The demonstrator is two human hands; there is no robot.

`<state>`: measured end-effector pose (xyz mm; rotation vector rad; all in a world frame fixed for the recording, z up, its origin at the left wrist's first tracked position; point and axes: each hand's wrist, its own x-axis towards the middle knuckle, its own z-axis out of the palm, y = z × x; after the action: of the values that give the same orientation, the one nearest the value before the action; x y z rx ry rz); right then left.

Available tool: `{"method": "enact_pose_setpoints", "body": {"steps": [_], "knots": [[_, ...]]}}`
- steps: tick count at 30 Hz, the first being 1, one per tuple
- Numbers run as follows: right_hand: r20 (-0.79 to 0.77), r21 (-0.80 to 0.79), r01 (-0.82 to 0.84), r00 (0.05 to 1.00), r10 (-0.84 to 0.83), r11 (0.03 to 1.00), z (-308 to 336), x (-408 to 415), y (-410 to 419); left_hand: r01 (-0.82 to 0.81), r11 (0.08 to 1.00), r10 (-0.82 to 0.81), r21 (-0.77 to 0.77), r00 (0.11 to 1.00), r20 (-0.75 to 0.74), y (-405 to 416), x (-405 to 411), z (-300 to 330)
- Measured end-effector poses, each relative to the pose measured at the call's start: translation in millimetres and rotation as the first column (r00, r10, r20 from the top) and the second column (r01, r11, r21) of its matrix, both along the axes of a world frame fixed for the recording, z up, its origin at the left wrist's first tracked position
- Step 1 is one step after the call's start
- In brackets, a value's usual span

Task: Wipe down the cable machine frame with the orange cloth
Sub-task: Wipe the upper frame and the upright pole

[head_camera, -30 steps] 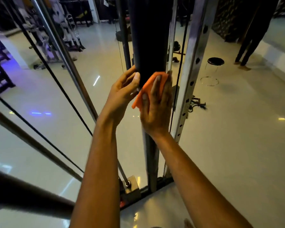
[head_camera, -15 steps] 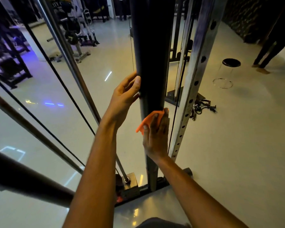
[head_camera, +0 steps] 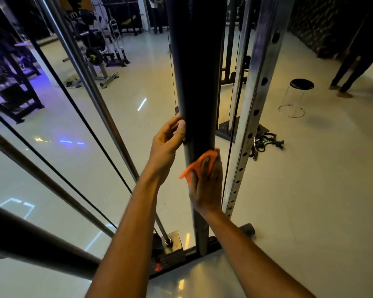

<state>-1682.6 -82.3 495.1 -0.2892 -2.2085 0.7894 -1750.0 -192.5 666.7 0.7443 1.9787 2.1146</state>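
The cable machine's thick black upright post (head_camera: 194, 82) runs down the middle of the view to its base bar (head_camera: 187, 254). My left hand (head_camera: 167, 143) grips the post's left edge, thumb on the front and fingers curled behind. Just below it, my right hand (head_camera: 206, 188) presses the orange cloth (head_camera: 199, 163) flat against the front of the post with straight fingers. A corner of the cloth sticks out to the left of my fingers.
A perforated steel upright (head_camera: 256, 104) stands close on the right of the post. Slanted chrome bars (head_camera: 91, 82) and black cables (head_camera: 84, 119) cross on the left. Cable handles (head_camera: 265, 143) lie on the floor; a stool (head_camera: 300, 84) and a person's legs (head_camera: 353, 67) are far right.
My right hand has slid the cloth down the post, from level with my left hand to below it. My left hand keeps its grip on the post.
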Motion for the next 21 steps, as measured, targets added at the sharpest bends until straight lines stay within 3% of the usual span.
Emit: {"method": "enact_pose_setpoints", "body": {"steps": [3,6,14,18,21], "knots": [[0.141,-0.066,-0.015,0.99,0.024,0.998,-31,12,-3,0.015,0.999,-0.014,-0.034,1.0,0.021,-1,3,-17],[0.162,-0.13,-0.036,0.985,0.057,0.991,-11,11,-5,0.011,0.999,-0.01,-0.04,0.999,0.036,0,3,-24],[-0.116,-0.097,-0.064,0.992,0.053,0.993,65,-10,-7,-0.017,0.997,0.02,-0.07,0.999,0.044,2,4,-31],[-0.067,0.014,-0.083,0.994,0.084,0.996,30,-2,5,-0.043,0.994,0.053,-0.099,0.994,0.098,4,12,-45],[0.054,0.026,-0.102,0.993,0.1,0.994,-4,6,14,-0.075,0.995,0.084,-0.067,0.987,0.14,12,22,-58]]}}
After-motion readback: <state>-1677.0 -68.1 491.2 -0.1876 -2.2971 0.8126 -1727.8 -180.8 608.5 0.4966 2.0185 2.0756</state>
